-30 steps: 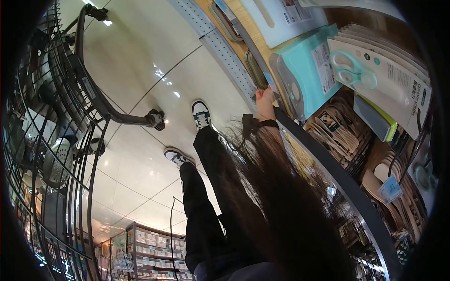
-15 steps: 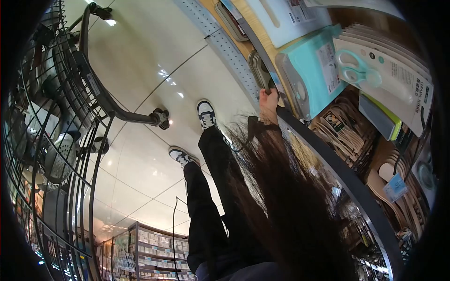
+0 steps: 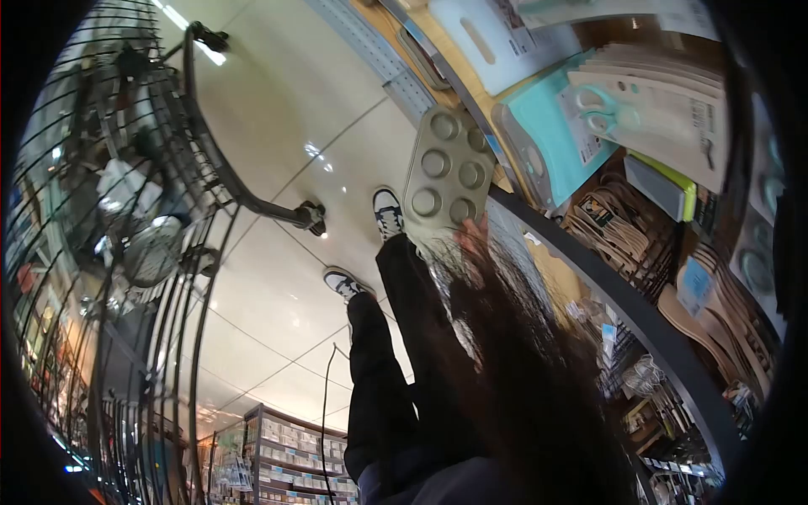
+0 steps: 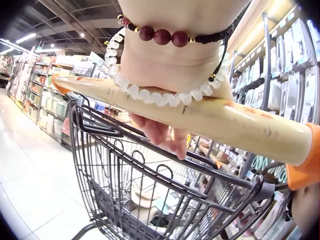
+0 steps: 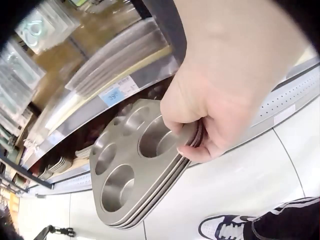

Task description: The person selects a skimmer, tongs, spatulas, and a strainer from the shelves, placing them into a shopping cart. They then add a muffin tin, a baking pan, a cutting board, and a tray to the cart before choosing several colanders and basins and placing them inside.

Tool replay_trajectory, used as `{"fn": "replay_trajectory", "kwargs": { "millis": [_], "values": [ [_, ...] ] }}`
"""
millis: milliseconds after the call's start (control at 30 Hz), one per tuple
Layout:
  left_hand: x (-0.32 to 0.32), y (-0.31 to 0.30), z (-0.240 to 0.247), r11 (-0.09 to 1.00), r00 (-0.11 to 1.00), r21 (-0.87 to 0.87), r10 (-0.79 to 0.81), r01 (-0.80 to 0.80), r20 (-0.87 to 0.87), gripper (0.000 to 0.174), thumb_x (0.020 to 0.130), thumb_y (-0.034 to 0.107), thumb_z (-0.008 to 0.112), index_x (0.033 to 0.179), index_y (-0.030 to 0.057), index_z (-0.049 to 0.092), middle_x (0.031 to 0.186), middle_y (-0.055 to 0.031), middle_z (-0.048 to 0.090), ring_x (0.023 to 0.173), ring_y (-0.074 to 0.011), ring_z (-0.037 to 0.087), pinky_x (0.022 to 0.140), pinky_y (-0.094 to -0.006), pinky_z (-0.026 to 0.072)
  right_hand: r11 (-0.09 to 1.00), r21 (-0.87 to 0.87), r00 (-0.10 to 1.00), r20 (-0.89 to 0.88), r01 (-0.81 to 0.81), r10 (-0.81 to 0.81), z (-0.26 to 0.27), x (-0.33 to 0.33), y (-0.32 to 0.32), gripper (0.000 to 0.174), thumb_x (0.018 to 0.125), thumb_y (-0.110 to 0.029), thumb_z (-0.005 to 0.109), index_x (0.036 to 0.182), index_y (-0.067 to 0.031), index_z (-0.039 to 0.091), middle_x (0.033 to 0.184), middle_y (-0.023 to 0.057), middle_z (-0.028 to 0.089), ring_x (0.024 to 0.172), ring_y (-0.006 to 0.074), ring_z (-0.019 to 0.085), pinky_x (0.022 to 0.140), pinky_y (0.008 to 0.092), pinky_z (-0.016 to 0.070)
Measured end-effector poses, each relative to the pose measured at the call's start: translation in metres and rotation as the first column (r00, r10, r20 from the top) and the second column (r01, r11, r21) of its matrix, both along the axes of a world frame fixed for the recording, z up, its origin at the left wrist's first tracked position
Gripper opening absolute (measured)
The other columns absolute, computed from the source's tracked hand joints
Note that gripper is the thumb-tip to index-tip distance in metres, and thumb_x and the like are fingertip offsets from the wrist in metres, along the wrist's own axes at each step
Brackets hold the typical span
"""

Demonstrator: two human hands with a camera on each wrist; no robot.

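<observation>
In the right wrist view, my right hand (image 5: 215,105) pinches one corner of a nested stack of grey metal muffin tins (image 5: 132,162), thumb on top near a cup and fingers curled at the rim. The head view shows the cupped face of the top muffin tin (image 3: 450,168) beside the shelf, above the floor, with my right hand (image 3: 473,238) at its near end, partly covered by hair. My left hand (image 4: 159,135) lies over the cream cart handle (image 4: 240,125), its relaxed fingers hanging down on the far side; a beaded bracelet rests against the handle.
A wire shopping cart (image 3: 244,198) with goods inside stands on the left. Along the right runs a dark shelf edge (image 3: 623,316). Above it are a turquoise cutting board (image 3: 547,126), packaged scissors (image 3: 665,118) and wooden utensils (image 3: 690,320). A shoe (image 3: 387,212) stands close to the tin.
Earlier my right hand was at the low shelf, at the rims of stacked metal pans. Now the muffin tins are drawn out, toward me, cups showing. The head view has shifted slightly.
</observation>
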State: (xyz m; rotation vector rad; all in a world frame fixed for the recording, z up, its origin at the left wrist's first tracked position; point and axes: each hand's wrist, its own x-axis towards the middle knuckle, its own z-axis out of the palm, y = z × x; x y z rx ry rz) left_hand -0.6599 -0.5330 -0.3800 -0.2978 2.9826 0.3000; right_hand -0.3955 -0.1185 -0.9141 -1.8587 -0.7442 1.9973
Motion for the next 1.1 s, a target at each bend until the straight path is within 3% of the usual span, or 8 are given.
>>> {"fn": "replay_trajectory", "kwargs": {
  "millis": [200,300,333,433,567,700,933,1100],
  "values": [
    [0.028,-0.023,0.059,0.985,0.991,0.171,-0.011,0.035,-0.136,0.013,0.076,0.004,0.045,0.069,-0.0004,0.055,0.058,-0.0053,0.047,0.052,-0.0069,0.04,0.046,-0.0221,0.0296,0.937,0.029,0.933,-0.083,-0.349,0.35,0.138,-0.009,-0.014,0.062,0.076,0.001,0.052,0.13,-0.0192,0.028,0.113,0.0072,0.048,0.092,0.0215,0.052,0.065,0.0353,0.046],
    [0.047,-0.033,0.078,0.865,0.978,0.5,0.132,-0.034,-0.161,0.014,0.076,0.004,0.044,0.069,-0.0004,0.055,0.058,-0.0052,0.046,0.052,-0.0067,0.04,0.046,-0.022,0.0294,0.839,0.168,0.835,-0.117,-0.517,0.538,0.223,-0.017,-0.002,0.061,0.076,0.001,0.053,0.129,-0.0178,0.03,0.113,0.0077,0.048,0.093,0.0211,0.052,0.066,0.0348,0.0469],
    [0.041,-0.025,0.084,0.945,0.99,0.307,-0.081,0.112,-0.111,0.011,0.075,0.007,0.052,0.071,0.0017,0.061,0.053,-0.0044,0.047,0.043,-0.0149,0.04,0.044,-0.0278,0.0294,0.797,0.234,0.798,-0.113,-0.557,0.591,0.253,-0.019,0.002,0.061,0.075,0.001,0.053,0.129,-0.0174,0.03,0.113,0.0078,0.048,0.093,0.021,0.052,0.067,0.0347,0.0472],
    [0.036,0.015,0.108,0.929,0.947,0.206,-0.279,0.308,-0.16,0.014,0.076,0.007,0.05,0.068,0.0009,0.059,0.048,-0.0069,0.047,0.043,-0.0139,0.045,0.043,-0.0287,0.0336,0.812,0.341,0.773,-0.279,-0.475,0.569,0.335,-0.03,0.015,0.06,0.075,0.003,0.049,0.131,-0.0086,0.029,0.11,0.0108,0.05,0.084,0.019,0.056,0.058,0.0269,0.0504],
    [0.032,-0.002,0.113,0.926,0.952,0.24,-0.258,0.292,-0.163,0.014,0.074,0.018,0.053,0.07,0.0086,0.062,0.051,-0.0122,0.054,0.054,-0.0305,0.057,0.052,-0.0393,0.0432,0.806,0.499,0.786,-0.336,-0.319,0.519,0.528,-0.102,-0.011,0.051,0.076,-0.002,0.045,0.126,-0.008,0.034,0.096,0.0067,0.054,0.059,0.0124,0.055,0.033,0.0205,0.036],
    [0.033,-0.015,0.104,0.895,0.903,0.218,-0.323,0.389,-0.283,0.016,0.072,0.024,0.055,0.069,0.0093,0.062,0.055,-0.0131,0.057,0.054,-0.0314,0.058,0.054,-0.0401,0.0461,0.64,0.694,0.578,-0.388,-0.33,0.718,0.608,-0.177,-0.016,0.042,0.077,-0.002,0.043,0.118,-0.007,0.039,0.089,0.0057,0.053,0.058,0.0113,0.053,0.036,0.0217,0.0383],
    [0.033,-0.018,0.108,0.904,0.907,0.214,-0.3,0.369,-0.296,0.016,0.073,0.024,0.055,0.066,0.0115,0.06,0.049,-0.0103,0.053,0.05,-0.0288,0.057,0.05,-0.0401,0.0444,0.383,0.668,0.363,-0.177,-0.638,0.915,0.655,-0.37,-0.092,0.037,0.08,-0.007,0.047,0.117,-0.0048,0.041,0.098,0.0089,0.054,0.082,0.0195,0.06,0.053,0.0299,0.0553],
    [0.029,-0.014,0.115,0.901,0.947,0.298,-0.275,0.315,-0.169,0.007,0.072,0.02,0.057,0.07,0.0134,0.059,0.045,-0.0045,0.05,0.046,-0.0242,0.054,0.048,-0.0364,0.0413,0.275,0.494,0.204,-0.193,-0.825,0.96,0.562,-0.528,-0.163,0.033,0.079,-0.003,0.049,0.112,0.0004,0.046,0.096,0.0121,0.054,0.08,0.0241,0.058,0.059,0.0349,0.0583]
  ]
}}
